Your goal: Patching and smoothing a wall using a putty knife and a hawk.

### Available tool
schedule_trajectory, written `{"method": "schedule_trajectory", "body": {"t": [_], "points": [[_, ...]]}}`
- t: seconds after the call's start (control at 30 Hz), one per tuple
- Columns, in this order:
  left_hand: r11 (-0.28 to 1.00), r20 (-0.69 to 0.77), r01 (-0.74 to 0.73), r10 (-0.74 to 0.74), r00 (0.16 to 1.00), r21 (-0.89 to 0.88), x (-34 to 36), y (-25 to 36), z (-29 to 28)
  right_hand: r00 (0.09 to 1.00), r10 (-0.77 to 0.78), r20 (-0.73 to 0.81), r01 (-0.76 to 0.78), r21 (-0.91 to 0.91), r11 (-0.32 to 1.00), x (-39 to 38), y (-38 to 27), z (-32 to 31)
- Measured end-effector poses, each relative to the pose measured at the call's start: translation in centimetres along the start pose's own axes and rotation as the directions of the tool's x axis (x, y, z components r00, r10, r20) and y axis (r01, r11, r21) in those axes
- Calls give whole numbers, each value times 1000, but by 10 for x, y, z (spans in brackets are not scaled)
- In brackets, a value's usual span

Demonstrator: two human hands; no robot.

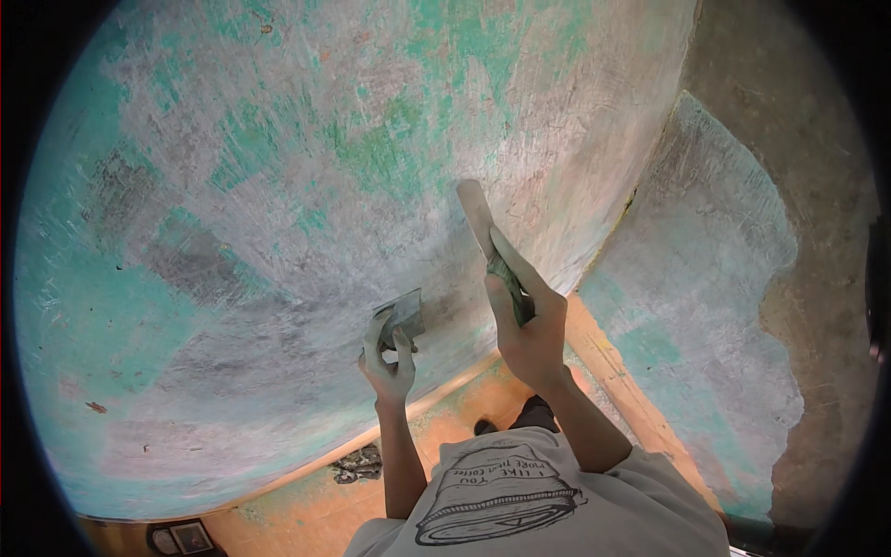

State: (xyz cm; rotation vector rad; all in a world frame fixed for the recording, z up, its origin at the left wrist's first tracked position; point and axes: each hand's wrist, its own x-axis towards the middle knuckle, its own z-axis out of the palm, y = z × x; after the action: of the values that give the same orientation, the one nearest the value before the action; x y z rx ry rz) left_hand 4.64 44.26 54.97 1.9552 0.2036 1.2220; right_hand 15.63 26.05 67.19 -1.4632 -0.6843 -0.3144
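A patchy wall (pixel 251 121), mottled turquoise, green and whitish grey, rises before me. My left hand (pixel 386 362) grips a small grey scraper (pixel 405 306) with a flat, squarish blade, held low near the wall. My right hand (pixel 524 334) is closed round a long, pale flat tool (pixel 473 200) with a dark green grip, angled up and leftward over the wall. Whether either blade touches the surface I cannot tell. Both hands have pale powder on the fingers.
An adjoining wall (pixel 696 325) at the right meets this one at a corner, with a brown bare area (pixel 817 121). Below lies an orange floor (pixel 436 413) with my dark footwear (pixel 538 408), a dark crumpled item (pixel 357 464) by the wall and a dark framed object (pixel 186 538) at lower left.
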Motion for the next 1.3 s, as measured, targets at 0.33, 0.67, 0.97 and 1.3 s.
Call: {"method": "schedule_trajectory", "body": {"t": [0.33, 0.67, 0.97, 1.3], "points": [[1000, 9, 12, -12, 1000, 0, -2, 1, -1, 999, 19, 36, -21, 45, 999, 3, -1, -6], [996, -27, 80, -81, 996, -30, -3, 3, -2, 999, 15, 46, -17, 38, 999, 5, -7, -11], [1000, -12, 18, -18, 1000, 1, 2, 1, 1, 996, 25, 81, -22, -43, 999, -5, -6, 0], [1000, -30, 19, -19, 999, 8, -4, 4, -1, 998, -55, 13, 55, -49, 997, 0, 1, -4]]}}
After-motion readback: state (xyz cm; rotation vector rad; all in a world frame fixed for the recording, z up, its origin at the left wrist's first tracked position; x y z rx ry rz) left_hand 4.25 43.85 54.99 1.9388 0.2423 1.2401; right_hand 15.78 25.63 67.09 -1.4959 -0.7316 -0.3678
